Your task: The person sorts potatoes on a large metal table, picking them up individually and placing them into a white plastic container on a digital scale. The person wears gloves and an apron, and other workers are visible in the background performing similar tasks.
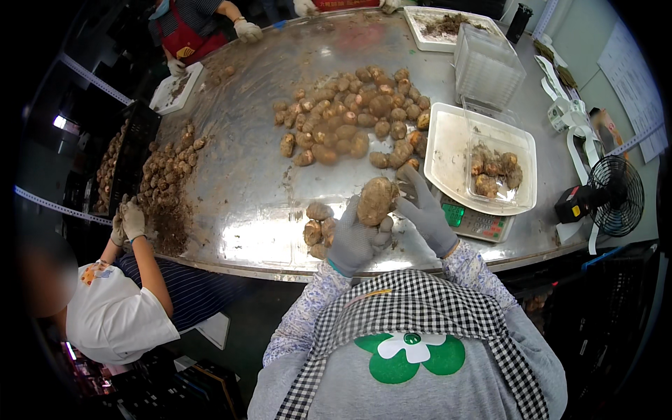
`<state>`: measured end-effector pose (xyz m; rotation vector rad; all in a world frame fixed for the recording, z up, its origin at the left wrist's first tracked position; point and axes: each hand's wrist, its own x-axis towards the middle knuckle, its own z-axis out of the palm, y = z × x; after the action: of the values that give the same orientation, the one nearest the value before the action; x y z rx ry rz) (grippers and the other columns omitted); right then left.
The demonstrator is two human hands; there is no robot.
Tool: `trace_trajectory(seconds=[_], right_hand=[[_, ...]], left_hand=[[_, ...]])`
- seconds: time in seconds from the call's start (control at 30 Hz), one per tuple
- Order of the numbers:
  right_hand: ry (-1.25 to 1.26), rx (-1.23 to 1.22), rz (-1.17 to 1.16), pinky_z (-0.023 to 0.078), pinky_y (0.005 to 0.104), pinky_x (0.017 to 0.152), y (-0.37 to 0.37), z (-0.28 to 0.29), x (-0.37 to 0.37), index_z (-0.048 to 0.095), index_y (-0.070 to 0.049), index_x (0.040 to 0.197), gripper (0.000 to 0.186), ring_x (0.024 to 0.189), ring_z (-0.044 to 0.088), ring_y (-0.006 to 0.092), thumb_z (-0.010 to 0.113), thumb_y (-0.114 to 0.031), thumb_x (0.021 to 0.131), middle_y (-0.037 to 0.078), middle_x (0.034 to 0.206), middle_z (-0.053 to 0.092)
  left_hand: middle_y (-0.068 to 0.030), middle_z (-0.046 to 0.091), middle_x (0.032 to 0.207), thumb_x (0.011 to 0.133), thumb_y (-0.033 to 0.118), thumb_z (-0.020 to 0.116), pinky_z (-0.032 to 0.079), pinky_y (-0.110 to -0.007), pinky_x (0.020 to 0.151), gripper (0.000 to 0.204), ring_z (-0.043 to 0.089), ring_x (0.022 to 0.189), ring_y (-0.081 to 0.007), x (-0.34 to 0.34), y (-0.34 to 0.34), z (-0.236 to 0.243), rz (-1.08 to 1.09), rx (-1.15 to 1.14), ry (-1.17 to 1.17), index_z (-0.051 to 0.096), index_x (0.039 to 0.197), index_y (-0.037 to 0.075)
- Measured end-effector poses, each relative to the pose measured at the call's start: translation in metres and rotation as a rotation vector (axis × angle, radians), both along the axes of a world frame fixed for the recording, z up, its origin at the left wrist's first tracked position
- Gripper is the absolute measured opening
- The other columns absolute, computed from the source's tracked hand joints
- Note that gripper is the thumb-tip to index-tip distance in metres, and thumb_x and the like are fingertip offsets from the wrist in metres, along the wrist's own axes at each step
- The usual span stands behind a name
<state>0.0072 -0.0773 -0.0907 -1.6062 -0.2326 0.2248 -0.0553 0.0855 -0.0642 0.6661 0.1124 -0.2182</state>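
Observation:
A large brown taro (376,201) is held up between my two grey-gloved hands over the near edge of the metal table. My left hand (353,243) cups it from below and the left, fingers curled. At its right end, the thumb and fingers of my right hand (428,213) bracket it. Several smaller taros (318,227) lie just left of my left hand. Beyond my hands a big heap of taros (346,112) spreads over the table. To the right, a clear plastic box (498,168) with several taros stands in a white tray (442,150) on a digital scale (483,222).
Stacked clear boxes (488,66) stand at the back right, beside a white tray (420,28) of dirt. A black fan (616,196) and label strips (570,115) sit at right. Gloved co-workers (115,301) handle another heap (168,171) and a black crate (136,150) at left.

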Motion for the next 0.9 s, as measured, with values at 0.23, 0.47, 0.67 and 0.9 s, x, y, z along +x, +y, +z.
trace_trajectory(seconds=[0.23, 0.47, 0.67, 0.9], right_hand=[[0.177, 0.046, 0.195, 0.045, 0.0304, 0.096, -0.005, 0.013, -0.005, 0.047, -0.001, 0.136, 0.051, 0.114, 0.053, 0.0176, 0.059, -0.021, 0.091, 0.013, 0.127, 0.056], [0.044, -0.049, 0.06, 0.05, 0.0295, 0.086, -0.003, 0.009, -0.01, 0.054, -0.002, 0.129, 0.044, 0.1, 0.06, 0.0177, 0.062, -0.019, 0.089, 0.013, 0.118, 0.06], [0.031, -0.168, 0.092, 0.05, 0.0291, 0.087, 0.003, 0.031, -0.018, 0.055, -0.002, 0.128, 0.044, 0.1, 0.06, 0.0174, 0.063, -0.019, 0.089, 0.011, 0.113, 0.063], [0.056, 0.048, 0.128, 0.05, 0.0279, 0.084, 0.003, 0.022, -0.018, 0.053, -0.001, 0.129, 0.038, 0.095, 0.061, 0.016, 0.055, -0.019, 0.096, 0.01, 0.112, 0.063]], left_hand=[[-0.0165, 0.055, 0.115, 0.102, 0.038, 0.037, 0.054, -0.029, 0.069, 0.048, 0.061, 0.092, -0.0199, -0.001, -0.012, -0.017, 0.1, 0.714, -0.322, 0.042, 0.128, -0.002], [-0.0174, 0.051, 0.128, 0.1, 0.057, 0.028, 0.054, -0.037, 0.09, 0.069, 0.059, 0.109, -0.025, 0.008, 0.001, -0.014, -0.029, 0.077, 0.148, 0.037, 0.139, 0.001], [-0.012, 0.052, 0.129, 0.101, 0.053, 0.036, 0.054, -0.041, 0.089, 0.06, 0.057, 0.109, -0.0223, 0.0, 0.005, -0.022, -0.007, 0.452, -0.092, 0.038, 0.141, 0.008], [-0.0088, 0.053, 0.128, 0.101, 0.046, 0.042, 0.052, -0.033, 0.09, 0.056, 0.057, 0.105, -0.0154, 0.0, 0.008, -0.007, 0.01, 0.045, 0.063, 0.04, 0.14, 0.007]])
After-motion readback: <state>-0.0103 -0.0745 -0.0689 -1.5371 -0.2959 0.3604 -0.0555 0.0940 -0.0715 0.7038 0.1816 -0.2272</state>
